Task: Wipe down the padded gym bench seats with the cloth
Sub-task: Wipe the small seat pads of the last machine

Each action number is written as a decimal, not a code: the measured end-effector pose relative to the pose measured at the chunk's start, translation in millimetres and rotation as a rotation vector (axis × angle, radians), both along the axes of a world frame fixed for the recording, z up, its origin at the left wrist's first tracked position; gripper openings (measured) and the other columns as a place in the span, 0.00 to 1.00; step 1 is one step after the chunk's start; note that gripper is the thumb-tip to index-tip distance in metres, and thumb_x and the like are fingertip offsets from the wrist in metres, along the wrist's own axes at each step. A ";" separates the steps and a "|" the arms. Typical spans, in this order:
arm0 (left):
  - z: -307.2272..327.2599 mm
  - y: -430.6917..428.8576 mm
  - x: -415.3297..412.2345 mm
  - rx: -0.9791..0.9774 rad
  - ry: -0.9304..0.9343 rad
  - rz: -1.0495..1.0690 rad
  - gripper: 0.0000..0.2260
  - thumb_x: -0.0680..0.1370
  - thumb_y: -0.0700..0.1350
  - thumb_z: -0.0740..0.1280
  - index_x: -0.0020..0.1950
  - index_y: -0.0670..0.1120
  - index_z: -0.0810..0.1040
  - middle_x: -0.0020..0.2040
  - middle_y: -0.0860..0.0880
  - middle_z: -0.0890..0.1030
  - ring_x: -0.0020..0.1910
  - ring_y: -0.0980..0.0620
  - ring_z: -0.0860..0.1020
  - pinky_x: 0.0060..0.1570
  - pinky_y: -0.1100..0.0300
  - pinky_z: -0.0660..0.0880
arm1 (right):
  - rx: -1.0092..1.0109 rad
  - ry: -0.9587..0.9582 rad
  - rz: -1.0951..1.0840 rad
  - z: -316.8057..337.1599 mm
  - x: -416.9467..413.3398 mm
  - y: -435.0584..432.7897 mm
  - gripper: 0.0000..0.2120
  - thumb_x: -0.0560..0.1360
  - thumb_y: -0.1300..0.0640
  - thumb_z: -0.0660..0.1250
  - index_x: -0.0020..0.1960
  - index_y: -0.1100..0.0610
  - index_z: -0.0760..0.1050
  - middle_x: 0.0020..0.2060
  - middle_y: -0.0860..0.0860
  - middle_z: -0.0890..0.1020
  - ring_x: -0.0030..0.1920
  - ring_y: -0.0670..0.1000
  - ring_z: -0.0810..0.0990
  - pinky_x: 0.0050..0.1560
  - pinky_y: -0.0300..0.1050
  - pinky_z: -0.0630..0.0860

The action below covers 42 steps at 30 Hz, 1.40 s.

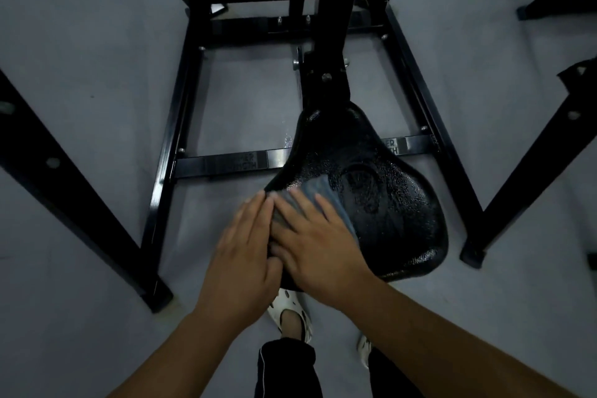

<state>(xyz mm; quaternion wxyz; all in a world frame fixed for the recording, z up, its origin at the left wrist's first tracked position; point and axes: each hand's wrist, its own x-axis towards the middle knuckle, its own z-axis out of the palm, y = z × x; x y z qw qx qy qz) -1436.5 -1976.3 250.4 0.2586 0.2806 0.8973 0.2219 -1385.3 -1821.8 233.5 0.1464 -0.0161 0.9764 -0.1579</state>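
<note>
My left hand (pixel 239 255) and right hand (pixel 319 245) press flat, fingers straight, on the cloth (pixel 318 194) at the lower-left edge of the seat (pixel 387 203). The rest of the pad stretches toward the upper right, nearer my right hand.

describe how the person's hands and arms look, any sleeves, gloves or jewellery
The left hand and right hand are bare: no gloves, rings or watch visible. Both forearms are uncovered, with no sleeve within the frame. The left hand is motion-blurred, so fine detail there is unclear.
</note>
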 end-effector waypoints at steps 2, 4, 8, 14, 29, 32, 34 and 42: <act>0.2 0.0 -2.4 -0.012 0.019 -0.009 0.35 0.73 0.51 0.49 0.81 0.46 0.53 0.81 0.53 0.50 0.80 0.51 0.50 0.75 0.56 0.49 | 0.011 0.007 0.030 5.5 32.0 6.5 0.24 0.83 0.42 0.52 0.78 0.45 0.62 0.79 0.48 0.60 0.80 0.53 0.55 0.77 0.57 0.52; 1.9 4.6 -3.9 -0.015 0.031 -0.049 0.35 0.72 0.51 0.49 0.81 0.46 0.54 0.82 0.50 0.51 0.80 0.50 0.52 0.76 0.54 0.52 | 0.021 -0.030 0.024 8.9 53.8 21.7 0.24 0.84 0.40 0.48 0.78 0.44 0.61 0.80 0.48 0.59 0.80 0.53 0.55 0.77 0.57 0.54; 5.6 19.6 -6.0 -0.022 0.041 -0.132 0.35 0.73 0.51 0.49 0.81 0.47 0.55 0.82 0.50 0.51 0.80 0.51 0.51 0.76 0.56 0.52 | 0.145 -0.025 -0.226 -1.9 17.5 72.8 0.27 0.83 0.40 0.44 0.79 0.45 0.58 0.80 0.50 0.58 0.79 0.56 0.56 0.76 0.60 0.57; -3.2 33.6 -4.7 -0.039 0.101 -0.151 0.34 0.74 0.52 0.50 0.80 0.44 0.57 0.81 0.47 0.54 0.80 0.48 0.53 0.77 0.50 0.55 | 0.121 0.023 -0.260 -2.6 -0.3 42.2 0.27 0.82 0.44 0.45 0.79 0.46 0.59 0.80 0.51 0.59 0.80 0.57 0.55 0.77 0.59 0.51; 20.1 55.2 54.7 -0.068 0.188 -0.181 0.33 0.76 0.52 0.50 0.80 0.44 0.57 0.81 0.46 0.55 0.80 0.48 0.54 0.76 0.54 0.48 | 0.017 0.233 -0.439 -1.8 114.6 76.2 0.19 0.81 0.53 0.56 0.70 0.52 0.75 0.70 0.50 0.76 0.71 0.55 0.73 0.70 0.58 0.69; 37.6 63.9 77.1 -0.070 0.186 -0.188 0.32 0.77 0.50 0.52 0.81 0.45 0.55 0.82 0.46 0.53 0.80 0.48 0.52 0.78 0.52 0.50 | -0.161 0.314 -0.594 11.1 124.0 81.0 0.13 0.79 0.59 0.61 0.61 0.55 0.79 0.56 0.53 0.81 0.56 0.58 0.78 0.56 0.59 0.76; 53.3 70.3 90.2 -0.061 0.208 -0.195 0.32 0.77 0.51 0.53 0.81 0.46 0.54 0.82 0.47 0.52 0.80 0.48 0.52 0.78 0.49 0.53 | -0.257 0.345 -0.703 33.2 133.4 81.7 0.11 0.81 0.60 0.60 0.60 0.57 0.78 0.53 0.56 0.80 0.53 0.58 0.76 0.53 0.58 0.76; 159.7 118.9 134.9 0.058 0.282 -0.302 0.34 0.77 0.64 0.57 0.81 0.57 0.49 0.82 0.52 0.46 0.80 0.46 0.50 0.74 0.44 0.59 | -0.002 0.504 -0.863 158.4 221.0 96.9 0.19 0.74 0.64 0.67 0.64 0.55 0.75 0.53 0.53 0.76 0.53 0.54 0.73 0.49 0.50 0.76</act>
